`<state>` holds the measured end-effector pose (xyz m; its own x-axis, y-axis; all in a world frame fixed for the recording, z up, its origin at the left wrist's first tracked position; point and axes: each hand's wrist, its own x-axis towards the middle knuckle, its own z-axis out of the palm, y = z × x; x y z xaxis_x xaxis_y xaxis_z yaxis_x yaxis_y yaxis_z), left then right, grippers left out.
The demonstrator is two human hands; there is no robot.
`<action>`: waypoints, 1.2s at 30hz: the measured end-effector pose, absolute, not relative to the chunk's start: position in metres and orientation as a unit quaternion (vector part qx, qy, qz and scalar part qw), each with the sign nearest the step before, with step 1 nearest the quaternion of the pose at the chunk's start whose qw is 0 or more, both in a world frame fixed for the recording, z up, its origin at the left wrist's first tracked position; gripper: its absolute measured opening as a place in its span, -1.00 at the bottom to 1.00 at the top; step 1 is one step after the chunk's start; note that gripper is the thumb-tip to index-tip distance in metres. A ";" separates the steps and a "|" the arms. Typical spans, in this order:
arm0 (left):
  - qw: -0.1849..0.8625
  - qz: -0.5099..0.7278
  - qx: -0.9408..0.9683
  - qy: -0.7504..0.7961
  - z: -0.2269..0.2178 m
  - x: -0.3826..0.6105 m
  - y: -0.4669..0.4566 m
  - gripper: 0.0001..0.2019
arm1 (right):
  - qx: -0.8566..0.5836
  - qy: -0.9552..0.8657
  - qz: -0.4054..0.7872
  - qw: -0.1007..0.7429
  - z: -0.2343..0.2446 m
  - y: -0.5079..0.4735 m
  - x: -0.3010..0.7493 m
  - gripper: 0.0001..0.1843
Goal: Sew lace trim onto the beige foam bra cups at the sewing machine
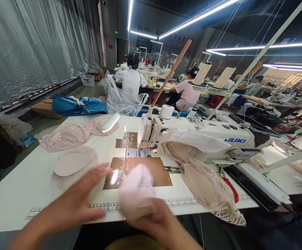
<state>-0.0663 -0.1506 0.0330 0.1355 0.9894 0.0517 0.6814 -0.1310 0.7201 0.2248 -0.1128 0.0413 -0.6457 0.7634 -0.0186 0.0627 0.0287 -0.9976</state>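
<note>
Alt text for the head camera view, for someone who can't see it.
The right hand holds a blurred pale fabric piece over a white table, the left hand open beside it. A sewing machine stands behind, with lace nearby.

Left grip (76, 204) and right grip (153, 218) bare, forearms too.

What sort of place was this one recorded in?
Probably a garment sewing workshop: a JUKI sewing machine, lace pieces beside it, pale fabric in the right hand, and other workers seated behind.
</note>
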 end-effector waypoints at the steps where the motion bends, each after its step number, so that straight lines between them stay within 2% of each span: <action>1: 0.352 0.289 0.701 0.548 0.039 -0.051 -0.155 -0.20 | -0.275 -0.681 0.635 0.240 0.034 -0.112 0.211 -0.82; 3: 0.424 0.295 0.670 0.532 0.043 -0.032 -0.159 -0.45 | -0.263 -0.722 0.597 0.231 0.028 -0.113 0.198 -0.94; 4: 0.422 0.306 0.651 0.551 0.042 -0.030 -0.159 -0.53 | -0.271 -0.738 0.562 0.257 0.029 -0.113 0.197 -0.93; 8: 0.308 0.382 0.548 0.677 0.028 -0.046 -0.157 -0.71 | -0.334 -0.718 0.419 0.444 0.037 -0.099 0.213 -0.87; 10: 0.355 0.415 0.509 0.665 0.024 -0.043 -0.159 -0.80 | -0.377 -0.686 0.400 0.476 0.036 -0.090 0.216 -0.90; 12: 0.488 0.460 0.462 0.581 0.025 -0.024 -0.163 -0.67 | -0.400 -0.669 0.458 0.427 0.031 -0.085 0.211 -0.90; 14: 0.607 0.503 0.410 0.459 0.028 0.001 -0.167 -0.37 | -0.360 -0.637 0.598 0.328 0.024 -0.084 0.204 -0.81; 16: 0.657 0.526 0.389 0.375 0.032 0.017 -0.168 -0.15 | -0.280 -0.560 0.742 0.241 0.017 -0.086 0.199 -0.68; 17: 0.654 0.532 0.393 0.368 0.033 0.020 -0.166 -0.11 | -0.244 -0.515 0.794 0.214 0.014 -0.088 0.197 -0.61; 21: 0.565 0.506 0.451 0.470 0.029 0.006 -0.157 -0.28 | -0.172 -0.401 0.881 0.183 0.006 -0.094 0.198 -0.47; 25: 0.665 0.436 0.432 0.425 0.021 -0.002 -0.156 -0.29 | -0.156 -0.380 0.886 0.215 0.005 -0.093 0.196 -0.49; 28: 0.724 0.455 0.353 0.380 0.018 0.001 -0.157 -0.32 | -0.171 -0.380 0.876 0.243 0.009 -0.087 0.196 -0.48; 33: 0.764 0.474 0.221 0.378 0.018 0.003 -0.153 -0.53 | -0.170 -0.402 0.860 0.265 0.015 -0.079 0.198 -0.50; 36: 0.768 0.451 0.243 0.384 0.017 0.010 -0.149 -0.60 | -0.208 -0.437 0.825 0.292 0.012 -0.075 0.199 -0.57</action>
